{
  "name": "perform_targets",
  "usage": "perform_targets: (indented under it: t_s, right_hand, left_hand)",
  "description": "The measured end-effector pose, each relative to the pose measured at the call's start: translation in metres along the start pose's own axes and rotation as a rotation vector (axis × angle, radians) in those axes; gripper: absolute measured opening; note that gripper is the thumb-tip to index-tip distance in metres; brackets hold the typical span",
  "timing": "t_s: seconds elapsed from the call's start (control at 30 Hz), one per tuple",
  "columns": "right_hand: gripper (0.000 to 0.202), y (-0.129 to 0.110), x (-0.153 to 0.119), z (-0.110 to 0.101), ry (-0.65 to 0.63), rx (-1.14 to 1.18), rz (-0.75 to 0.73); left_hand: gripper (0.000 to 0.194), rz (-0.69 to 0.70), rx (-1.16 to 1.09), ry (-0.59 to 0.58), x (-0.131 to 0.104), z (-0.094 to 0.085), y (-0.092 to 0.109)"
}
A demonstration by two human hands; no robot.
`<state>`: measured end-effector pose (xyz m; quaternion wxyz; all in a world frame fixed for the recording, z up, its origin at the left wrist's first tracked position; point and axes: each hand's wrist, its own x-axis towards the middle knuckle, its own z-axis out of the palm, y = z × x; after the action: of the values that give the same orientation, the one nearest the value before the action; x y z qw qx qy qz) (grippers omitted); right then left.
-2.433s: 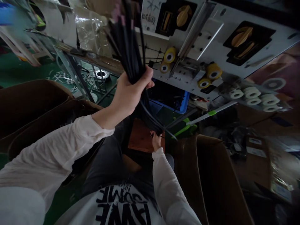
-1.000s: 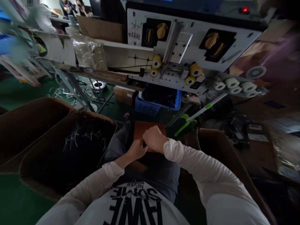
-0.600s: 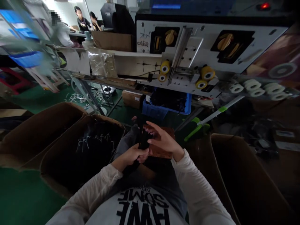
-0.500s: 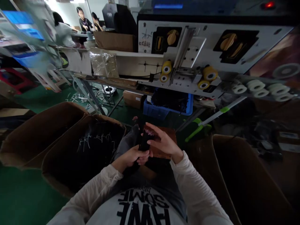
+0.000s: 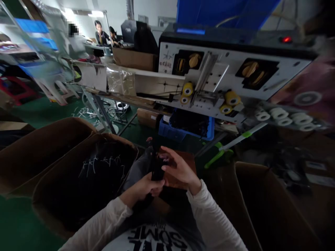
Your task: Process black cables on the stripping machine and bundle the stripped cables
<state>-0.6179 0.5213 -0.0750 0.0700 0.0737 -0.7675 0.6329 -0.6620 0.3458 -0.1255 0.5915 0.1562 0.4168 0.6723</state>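
Note:
My left hand [image 5: 146, 185] is closed around the lower part of a dark, upright black bundle [image 5: 157, 170], with the thumb across its front. Fine pinkish ends show at the bundle's top; they look like wire ends, though the dim light hides detail. Beside that top end, my right hand [image 5: 181, 170] is held with thumb and fingers apart, the fingertips close to the ends. Whether they touch it I cannot tell. Below and behind the hands is a reddish-brown box or board [image 5: 187, 162].
To my left stand cartons, one holding black material with white ties [image 5: 98, 164]. Another open carton [image 5: 240, 174] is at my right. Ahead is a machine with yellow rollers [image 5: 187, 91]; a blue bin [image 5: 171, 132] sits beneath it. People sit at the far bench.
The camera view has tilted up slightly, so the scene sits lower. My left hand keeps its hold on the bundle, and my right fingers have shifted slightly around its top end.

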Motion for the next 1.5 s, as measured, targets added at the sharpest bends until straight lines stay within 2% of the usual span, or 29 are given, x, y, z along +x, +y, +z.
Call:
perform_targets:
  t_s: [0.07, 0.13, 0.37, 0.53, 0.67, 0.9, 0.97, 1.03, 1.1, 1.13, 1.2, 1.3, 1.37, 1.43, 1.5]
  right_hand:
    - [0.061, 0.004, 0.015, -0.003, 0.041, 0.056, -0.008]
    - [0.052, 0.006, 0.039, -0.007, 0.141, 0.157, 0.002]
    - [0.035, -0.013, 0.152, -0.025, 0.630, 0.645, 0.044]
    - [0.017, -0.027, 0.208, -0.032, 0.836, 0.723, 0.053]
    - [0.018, -0.031, 0.227, -0.031, 0.971, 0.598, 0.048]
    - [0.027, -0.034, 0.246, -0.031, 1.046, 0.439, 0.023]
    - [0.032, -0.034, 0.246, -0.030, 1.067, 0.352, -0.029]
    - [0.035, -0.034, 0.235, -0.024, 1.073, 0.234, -0.161]
    - [0.035, -0.036, 0.208, -0.013, 1.011, 0.105, -0.321]
    - [0.034, -0.038, 0.188, -0.007, 0.931, 0.041, -0.376]
    - [0.031, -0.045, 0.141, 0.005, 0.674, -0.076, -0.398]
    - [0.026, -0.058, 0.071, 0.017, 0.164, -0.213, -0.249]
    - [0.024, -0.066, 0.037, 0.019, -0.143, -0.205, -0.105]
    - [0.025, -0.071, 0.017, 0.021, -0.313, -0.118, 0.042]
    - [0.026, -0.069, 0.009, 0.023, -0.333, -0.029, 0.156]
  left_hand:
    - [0.038, 0.036, -0.036, 0.085, 0.001, -0.002, -0.003]
    - [0.040, 0.069, -0.092, 0.141, 0.002, -0.003, -0.004]
    - [0.038, 0.141, -0.231, 0.186, -0.006, -0.009, -0.002]
    - [0.035, 0.218, -0.267, 0.242, -0.017, -0.016, -0.001]
    - [0.033, 0.238, -0.258, 0.286, -0.021, -0.020, 0.003]
    - [0.033, 0.281, -0.260, 0.332, -0.025, -0.017, 0.005]
    - [0.033, 0.286, -0.259, 0.328, -0.026, -0.016, 0.006]
    - [0.034, 0.294, -0.264, 0.335, -0.028, -0.017, 0.007]
    - [0.034, 0.311, -0.271, 0.342, -0.030, -0.018, 0.010]
    - [0.033, 0.324, -0.270, 0.344, -0.032, -0.019, 0.012]
    - [0.032, 0.354, -0.254, 0.346, -0.037, -0.021, 0.017]
    - [0.028, 0.386, -0.215, 0.352, -0.042, -0.019, 0.026]
    - [0.027, 0.387, -0.179, 0.356, -0.042, -0.014, 0.031]
    - [0.028, 0.372, -0.134, 0.353, -0.038, -0.007, 0.033]
    - [0.030, 0.333, -0.125, 0.336, -0.031, 0.001, 0.029]
